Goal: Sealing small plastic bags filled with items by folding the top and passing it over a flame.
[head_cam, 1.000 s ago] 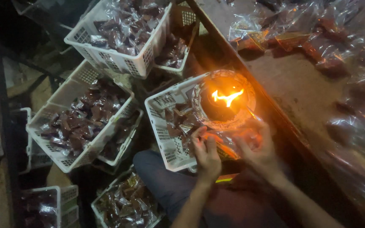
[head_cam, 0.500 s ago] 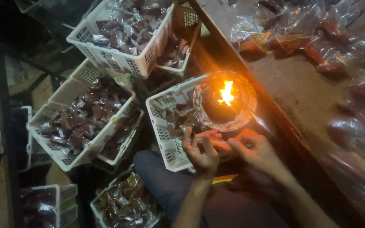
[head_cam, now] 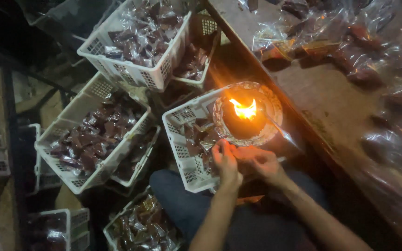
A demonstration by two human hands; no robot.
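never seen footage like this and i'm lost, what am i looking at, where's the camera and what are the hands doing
There is no machine here. The camera sits on a person's head and looks down at their own two bare hands and lap.

The left hand and right hand meet just below a round dish with a small flame burning in it. They seem to pinch something small between them, but it is too dim to tell what.

The dish rests on a white plastic basket of clear-wrapped dark pieces. More such baskets stand to the left. On the right, a wooden table carries clear plastic bags.
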